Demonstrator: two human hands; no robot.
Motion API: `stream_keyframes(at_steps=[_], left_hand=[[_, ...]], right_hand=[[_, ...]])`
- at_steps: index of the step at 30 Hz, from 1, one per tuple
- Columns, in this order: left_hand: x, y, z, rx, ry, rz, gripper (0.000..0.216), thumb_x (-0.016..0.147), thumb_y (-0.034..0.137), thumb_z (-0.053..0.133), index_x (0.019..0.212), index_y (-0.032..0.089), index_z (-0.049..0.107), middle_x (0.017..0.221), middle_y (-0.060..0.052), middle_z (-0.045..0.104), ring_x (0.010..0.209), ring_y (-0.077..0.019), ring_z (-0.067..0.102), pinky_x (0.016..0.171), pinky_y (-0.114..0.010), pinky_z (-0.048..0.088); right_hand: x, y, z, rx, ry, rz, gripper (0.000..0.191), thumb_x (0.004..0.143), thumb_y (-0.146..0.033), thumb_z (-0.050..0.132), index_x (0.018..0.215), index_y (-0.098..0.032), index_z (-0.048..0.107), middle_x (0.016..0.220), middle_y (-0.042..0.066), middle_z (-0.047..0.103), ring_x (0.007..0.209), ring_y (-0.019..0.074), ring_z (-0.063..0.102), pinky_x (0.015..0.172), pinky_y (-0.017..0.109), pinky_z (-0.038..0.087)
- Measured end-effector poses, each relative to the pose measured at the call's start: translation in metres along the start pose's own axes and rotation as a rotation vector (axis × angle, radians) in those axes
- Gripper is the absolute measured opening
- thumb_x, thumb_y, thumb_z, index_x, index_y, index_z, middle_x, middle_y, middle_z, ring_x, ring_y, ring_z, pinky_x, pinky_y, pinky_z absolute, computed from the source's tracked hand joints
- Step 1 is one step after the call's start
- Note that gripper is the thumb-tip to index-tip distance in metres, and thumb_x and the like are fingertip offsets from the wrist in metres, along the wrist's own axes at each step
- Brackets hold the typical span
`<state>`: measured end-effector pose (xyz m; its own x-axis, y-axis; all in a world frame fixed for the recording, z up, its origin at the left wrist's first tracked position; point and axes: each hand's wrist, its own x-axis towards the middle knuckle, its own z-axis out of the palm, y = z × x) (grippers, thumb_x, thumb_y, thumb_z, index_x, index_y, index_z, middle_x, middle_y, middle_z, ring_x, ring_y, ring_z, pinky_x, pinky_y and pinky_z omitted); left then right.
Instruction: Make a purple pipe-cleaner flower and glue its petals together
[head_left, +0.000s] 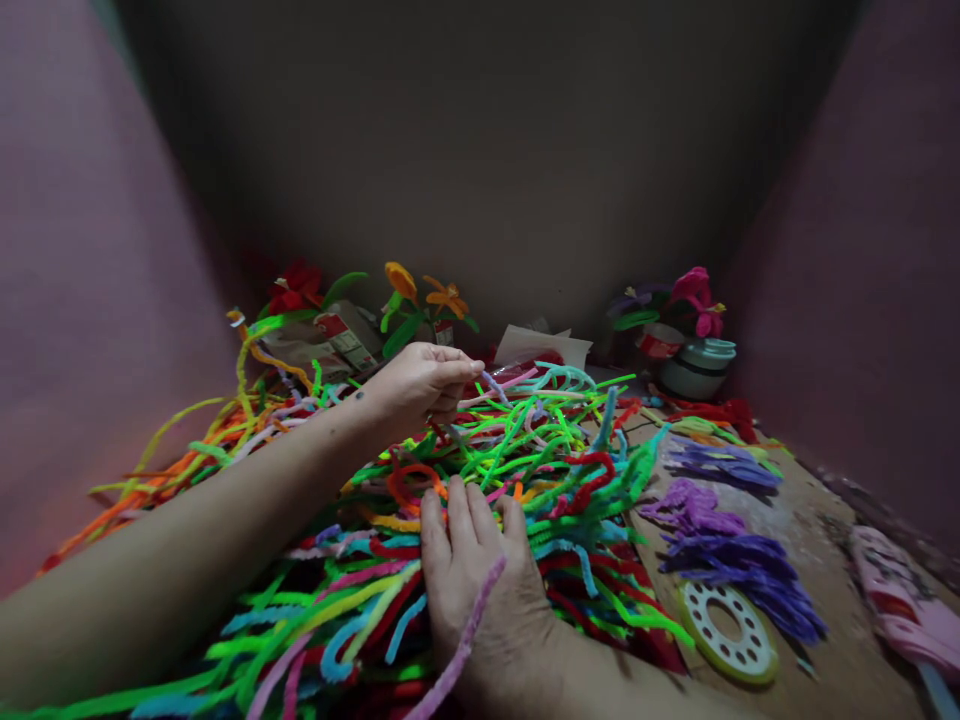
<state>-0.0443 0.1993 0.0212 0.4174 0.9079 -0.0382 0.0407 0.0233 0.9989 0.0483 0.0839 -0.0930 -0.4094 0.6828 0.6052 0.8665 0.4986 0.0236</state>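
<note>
A big heap of pipe cleaners (525, 450) in many colours covers the surface in front of me. My left hand (420, 385) reaches over the heap's far side, fingers pinched together on a thin pale strand. My right hand (480, 580) lies palm down on the near part of the heap, fingers pressed into the strands. A lilac pipe cleaner (461, 640) lies across the back of that hand.
Purple pipe-cleaner pieces (735, 540) lie in bunches at the right, beside a round white disc with holes (727, 625). Pipe-cleaner flowers (420, 295) stand at the back, more in a pot (694, 330). A pink tool (900, 600) lies far right. Walls close in all round.
</note>
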Motion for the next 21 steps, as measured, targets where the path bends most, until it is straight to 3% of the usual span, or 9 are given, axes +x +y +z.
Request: stream_keyframes(at_steps=[5,12,16,21], left_hand=[[-0.003,0.012,0.006,0.497,0.169,0.174,0.021,0.074,0.031,0.056,0.066,0.013,0.056,0.044,0.006,0.036,0.039,-0.0048,0.029,0.039,-0.019,0.023],[-0.006,0.017,-0.001,1.443,0.469,0.600,0.026,0.082,0.036,0.046,0.080,0.018,0.065,0.066,-0.002,0.064,0.057,-0.0130,0.054,0.049,-0.023,0.029],[-0.008,0.015,-0.007,1.680,0.380,0.585,0.027,0.084,0.037,0.042,0.081,0.022,0.064,0.077,-0.001,0.069,0.068,-0.0158,0.060,0.051,-0.023,0.029],[-0.004,0.006,-0.014,1.591,0.236,0.541,0.027,0.086,0.037,0.040,0.084,0.023,0.063,0.079,0.000,0.068,0.070,-0.0134,0.059,0.056,-0.022,0.034]], right_hand=[[0.002,0.001,-0.002,0.005,-0.003,-0.002,0.035,0.085,-0.014,0.034,0.116,-0.008,0.050,0.118,0.024,0.054,0.106,0.0330,0.051,0.080,0.053,0.036],[-0.001,0.000,-0.001,0.000,0.012,0.001,0.035,0.084,-0.015,0.036,0.116,-0.008,0.050,0.117,0.024,0.055,0.105,0.0325,0.052,0.080,0.052,0.036],[-0.001,0.000,-0.001,-0.004,0.012,-0.009,0.038,0.084,-0.014,0.035,0.119,-0.006,0.048,0.118,0.024,0.054,0.105,0.0335,0.052,0.080,0.052,0.036],[0.001,0.001,-0.008,0.004,-0.046,-0.010,0.040,0.084,-0.013,0.034,0.122,-0.005,0.046,0.120,0.024,0.052,0.107,0.0332,0.050,0.080,0.051,0.037]])
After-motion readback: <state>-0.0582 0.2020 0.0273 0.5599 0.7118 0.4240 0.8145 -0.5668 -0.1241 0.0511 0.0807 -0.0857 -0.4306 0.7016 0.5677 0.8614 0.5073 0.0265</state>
